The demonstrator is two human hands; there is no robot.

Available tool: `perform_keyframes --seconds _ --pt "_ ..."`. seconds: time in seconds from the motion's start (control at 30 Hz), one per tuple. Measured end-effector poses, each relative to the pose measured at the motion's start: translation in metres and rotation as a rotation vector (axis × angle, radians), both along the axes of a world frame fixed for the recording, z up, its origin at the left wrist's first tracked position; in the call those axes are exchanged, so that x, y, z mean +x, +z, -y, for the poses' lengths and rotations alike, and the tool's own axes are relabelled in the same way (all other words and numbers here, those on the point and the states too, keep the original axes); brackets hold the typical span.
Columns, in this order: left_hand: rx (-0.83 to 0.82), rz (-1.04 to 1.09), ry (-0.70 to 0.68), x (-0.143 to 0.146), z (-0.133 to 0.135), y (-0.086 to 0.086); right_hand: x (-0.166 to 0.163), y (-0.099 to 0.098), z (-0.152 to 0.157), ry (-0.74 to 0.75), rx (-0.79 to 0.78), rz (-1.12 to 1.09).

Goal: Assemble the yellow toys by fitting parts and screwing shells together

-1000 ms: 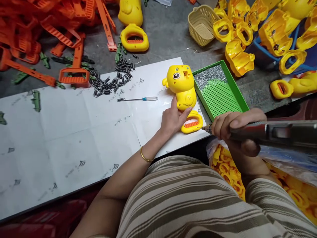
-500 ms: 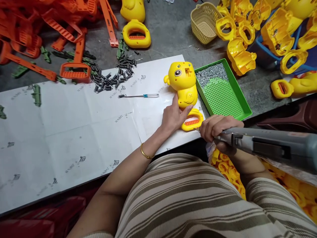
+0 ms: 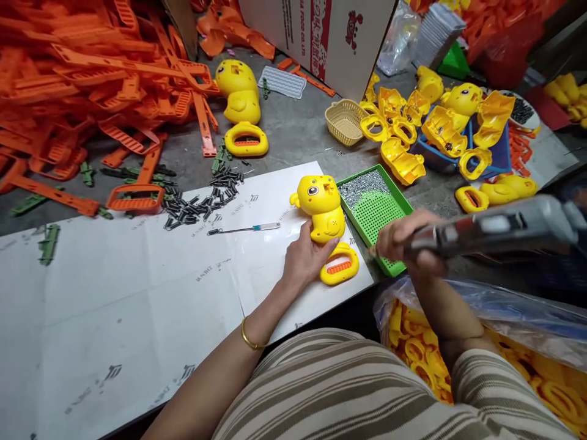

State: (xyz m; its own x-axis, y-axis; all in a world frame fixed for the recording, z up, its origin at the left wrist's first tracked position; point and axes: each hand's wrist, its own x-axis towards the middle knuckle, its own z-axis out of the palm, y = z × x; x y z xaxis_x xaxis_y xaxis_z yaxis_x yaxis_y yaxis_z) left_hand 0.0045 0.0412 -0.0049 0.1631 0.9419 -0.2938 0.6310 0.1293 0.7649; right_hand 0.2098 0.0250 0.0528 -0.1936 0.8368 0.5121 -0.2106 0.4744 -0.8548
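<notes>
My left hand (image 3: pixel 306 256) is closed round the lower body of a yellow toy duck (image 3: pixel 326 211), which lies on the white sheet with its ring handle towards me. An orange ribbed piece shows inside that handle. In my right hand (image 3: pixel 406 241) is a grey electric screwdriver (image 3: pixel 486 226), blurred by motion, its tip apart from the duck and near the corner of a green tray (image 3: pixel 376 214). Small silver screws fill the far end of the tray. Left of the duck lies a thin screwdriver (image 3: pixel 266 227) with a spring at its tip.
Black springs (image 3: pixel 197 205) and green parts lie beside a heap of orange parts (image 3: pixel 92 91). Another yellow duck (image 3: pixel 242 98) lies further back. A beige basket (image 3: pixel 346 125), yellow half shells and a blue bin (image 3: pixel 498 146) stand at right. Below is a bag of yellow parts (image 3: pixel 422 348).
The electric screwdriver has lifted off the duck's handle and moved right and up in my right hand. My left hand still holds the duck. The view has tilted upward, showing more of the table's back.
</notes>
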Motion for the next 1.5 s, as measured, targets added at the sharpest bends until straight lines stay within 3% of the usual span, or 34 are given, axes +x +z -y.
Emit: perform_keyframes --seconds 0.13,0.3,0.77,0.93,1.03,1.17,1.3,1.5 --pt "-0.053 0.033 0.013 0.001 -0.003 0.0 0.022 -0.003 -0.06 -0.349 0.073 -0.166" --pt "-0.067 0.02 0.002 0.001 -0.002 0.002 0.038 -0.02 -0.1 -0.562 -0.004 -0.116" --pt "-0.066 0.056 0.008 0.001 -0.002 0.003 0.038 -0.031 -0.113 -0.519 0.054 -0.084" --pt "-0.153 0.159 0.027 -0.002 -0.01 0.009 0.035 -0.018 -0.101 -0.548 0.03 -0.019" --pt "-0.184 0.191 -0.012 -0.003 -0.014 0.011 0.02 0.006 -0.072 -0.485 0.042 0.001" --pt "-0.149 0.199 -0.038 -0.002 -0.013 0.01 -0.013 0.029 -0.023 -0.188 0.064 -0.074" --pt "-0.131 0.184 -0.045 -0.001 -0.011 0.009 -0.04 0.024 0.007 0.048 0.013 -0.082" --pt "-0.131 0.186 -0.048 -0.001 -0.01 0.013 -0.059 0.012 0.014 0.07 -0.081 -0.048"
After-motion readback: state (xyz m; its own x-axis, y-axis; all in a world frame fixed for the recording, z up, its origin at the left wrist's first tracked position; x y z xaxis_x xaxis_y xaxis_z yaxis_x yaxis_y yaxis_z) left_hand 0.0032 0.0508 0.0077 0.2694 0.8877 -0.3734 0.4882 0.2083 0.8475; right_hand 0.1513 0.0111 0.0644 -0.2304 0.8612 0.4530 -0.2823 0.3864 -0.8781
